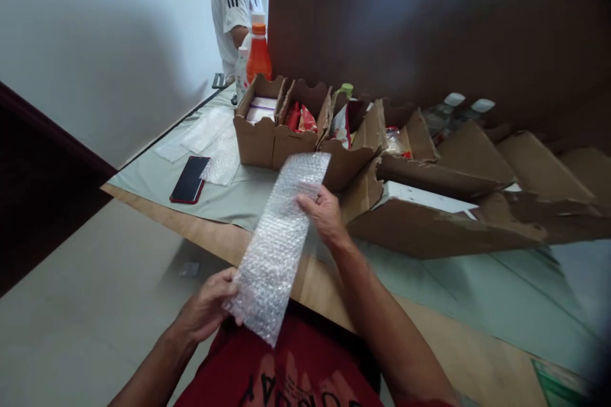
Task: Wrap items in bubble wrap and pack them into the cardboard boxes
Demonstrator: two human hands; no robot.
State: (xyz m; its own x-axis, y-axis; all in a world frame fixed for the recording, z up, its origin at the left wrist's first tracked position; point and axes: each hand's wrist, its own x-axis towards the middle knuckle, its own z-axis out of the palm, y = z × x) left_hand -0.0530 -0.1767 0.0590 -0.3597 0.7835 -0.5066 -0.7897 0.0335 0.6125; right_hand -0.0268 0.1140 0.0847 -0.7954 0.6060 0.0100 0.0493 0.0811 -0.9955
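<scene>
A long strip of bubble wrap is stretched between my two hands, above the table's near edge. My left hand pinches its lower end, close to my red shirt. My right hand grips the strip's right edge near its upper part, fingers closed on it. The strip's top end reaches toward a row of open cardboard boxes.
The cardboard boxes hold packets and bottles. A dark phone and more bubble wrap sheets lie on the grey-green table cover. An orange bottle stands behind the boxes. Another person in a white shirt stands at the far end.
</scene>
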